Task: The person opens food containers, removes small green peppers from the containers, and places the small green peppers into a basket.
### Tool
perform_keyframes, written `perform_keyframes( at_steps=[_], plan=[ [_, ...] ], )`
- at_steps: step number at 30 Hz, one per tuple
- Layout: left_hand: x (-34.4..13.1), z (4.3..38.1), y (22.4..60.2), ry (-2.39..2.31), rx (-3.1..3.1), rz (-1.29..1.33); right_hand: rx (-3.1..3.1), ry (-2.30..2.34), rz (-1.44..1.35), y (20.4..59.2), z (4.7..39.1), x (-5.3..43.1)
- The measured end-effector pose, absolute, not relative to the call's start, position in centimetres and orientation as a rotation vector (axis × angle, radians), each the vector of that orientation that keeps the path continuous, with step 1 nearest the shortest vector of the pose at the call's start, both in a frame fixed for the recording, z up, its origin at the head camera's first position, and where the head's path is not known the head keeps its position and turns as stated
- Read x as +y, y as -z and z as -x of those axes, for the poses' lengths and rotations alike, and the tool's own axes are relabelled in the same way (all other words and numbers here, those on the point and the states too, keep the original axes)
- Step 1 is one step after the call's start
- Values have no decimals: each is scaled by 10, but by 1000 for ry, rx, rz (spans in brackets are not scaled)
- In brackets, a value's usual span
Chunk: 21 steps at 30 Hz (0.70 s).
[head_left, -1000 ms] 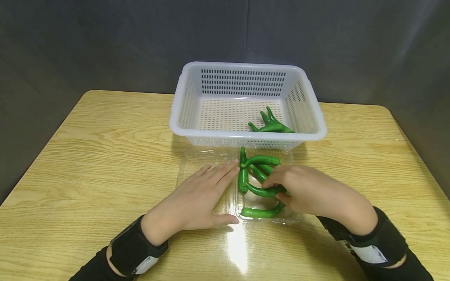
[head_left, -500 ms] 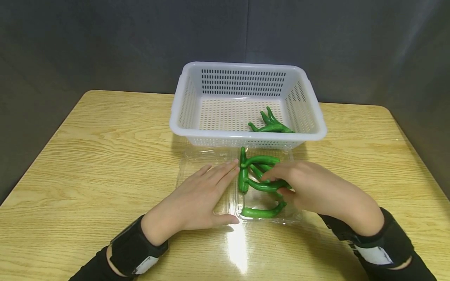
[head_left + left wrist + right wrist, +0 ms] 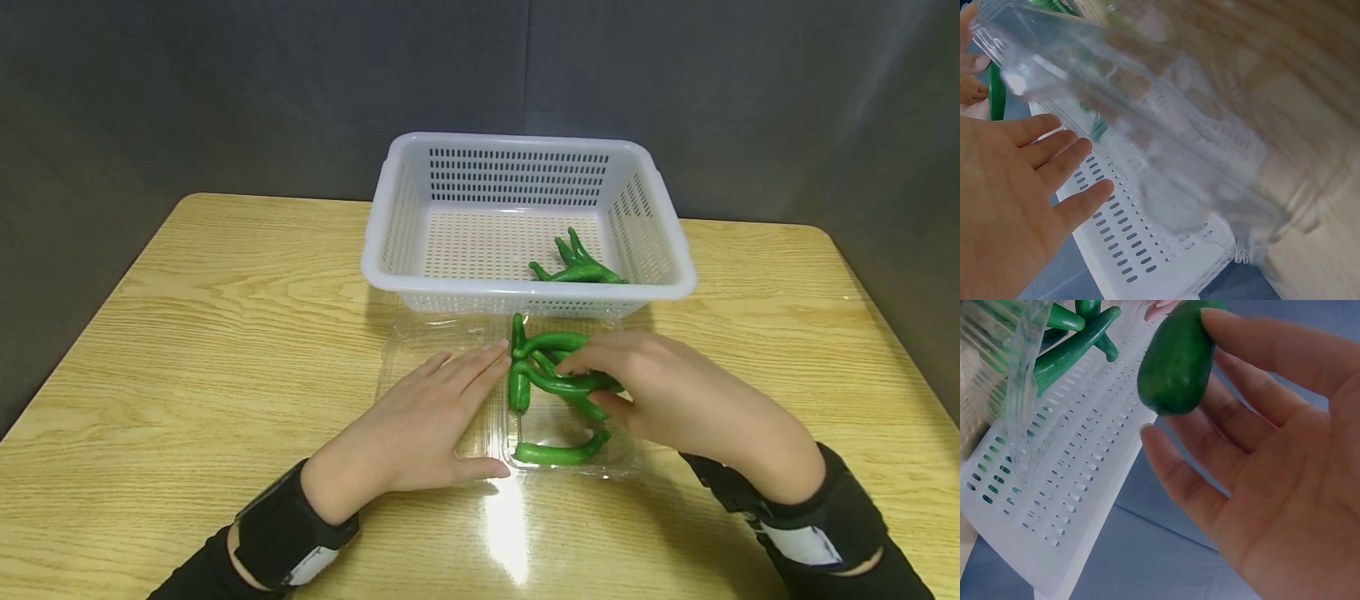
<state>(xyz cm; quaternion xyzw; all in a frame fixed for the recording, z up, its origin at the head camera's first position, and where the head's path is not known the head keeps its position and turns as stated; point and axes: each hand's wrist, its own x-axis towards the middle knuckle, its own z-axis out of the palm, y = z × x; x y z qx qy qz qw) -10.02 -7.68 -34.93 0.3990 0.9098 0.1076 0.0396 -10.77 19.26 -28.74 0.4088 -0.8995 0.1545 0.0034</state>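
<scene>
My right hand pinches a curved green chili pepper between thumb and fingers, over the right half of a clear plastic clamshell box. The thick end of this pepper faces the camera in the right wrist view. Several more peppers lie in that half: one upright along the hinge side, one across the top, others partly hidden under my right hand, and a single pepper along the near side. My left hand rests over the box's left half, fingers straight, fingertips near the hinge.
Behind the box stands a white perforated plastic basket, holding several green peppers in its near right corner. All of it is on a wooden table, with a dark grey panel behind.
My right hand has moved slightly up the frame with the pinched pepper, toward the peppers at the far side of the box. The left hand has stayed in place.
</scene>
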Motion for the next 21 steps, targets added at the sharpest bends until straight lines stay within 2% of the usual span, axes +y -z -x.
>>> perform_keyframes(
  at_steps=[21],
  plan=[
    [-77,100,349,-330,2793,-1219,-2462,-563,-1347,285,114,192]
  ],
)
